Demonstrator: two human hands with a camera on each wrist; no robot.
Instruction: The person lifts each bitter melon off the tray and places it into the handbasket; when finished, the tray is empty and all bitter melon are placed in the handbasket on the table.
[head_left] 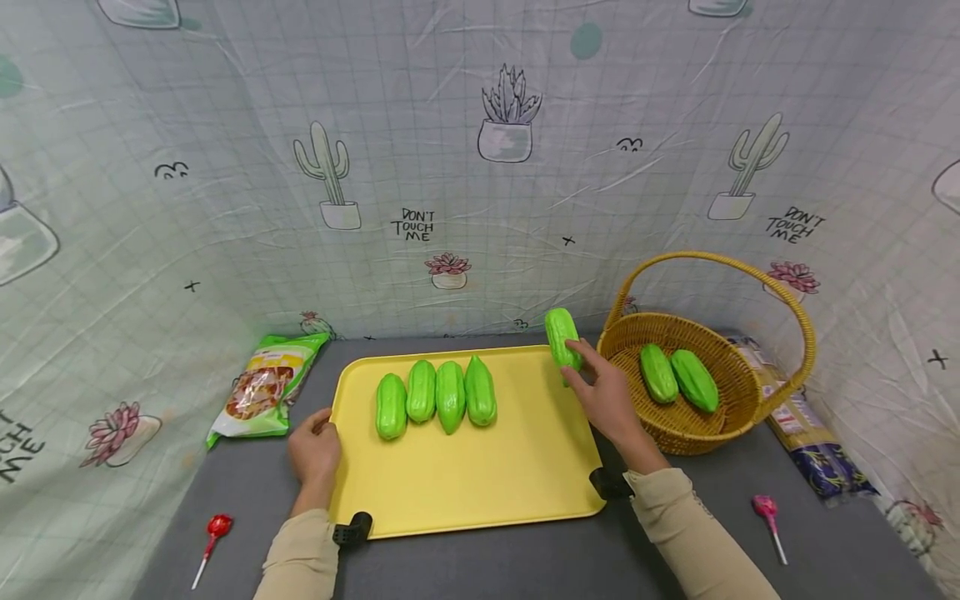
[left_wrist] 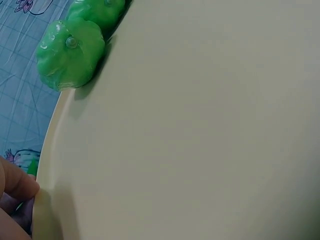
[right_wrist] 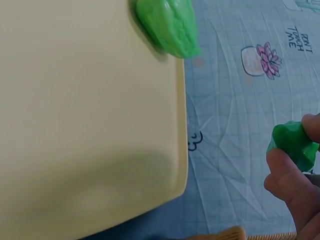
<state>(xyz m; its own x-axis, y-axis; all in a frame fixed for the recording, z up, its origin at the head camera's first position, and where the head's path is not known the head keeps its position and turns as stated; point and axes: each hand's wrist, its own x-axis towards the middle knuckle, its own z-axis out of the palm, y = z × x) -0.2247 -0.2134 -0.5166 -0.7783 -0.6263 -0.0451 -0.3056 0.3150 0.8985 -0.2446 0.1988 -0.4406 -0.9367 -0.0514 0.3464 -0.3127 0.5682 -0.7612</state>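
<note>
My right hand (head_left: 609, 402) pinches a glossy green bitter melon (head_left: 562, 335) between thumb and fingers, held up over the far right corner of the yellow tray (head_left: 487, 479). In the right wrist view the end of that bitter melon (right_wrist: 289, 142) shows between the fingertips. My left hand (head_left: 315, 450) grips the tray's left rim; the left wrist view has its fingertips (left_wrist: 22, 185) right at the edge. Several more bitter melons (head_left: 450, 396) lie side by side, lengthwise, on the left half of the tray.
A wicker basket (head_left: 731, 429) with a tall handle stands right of the tray, two bitter melons (head_left: 658, 373) inside. Behind it lies a long package (head_left: 806, 433). A green snack bag (head_left: 262, 387) is at the left. Lollipops are at the front: red (head_left: 219, 525), pink (head_left: 765, 505).
</note>
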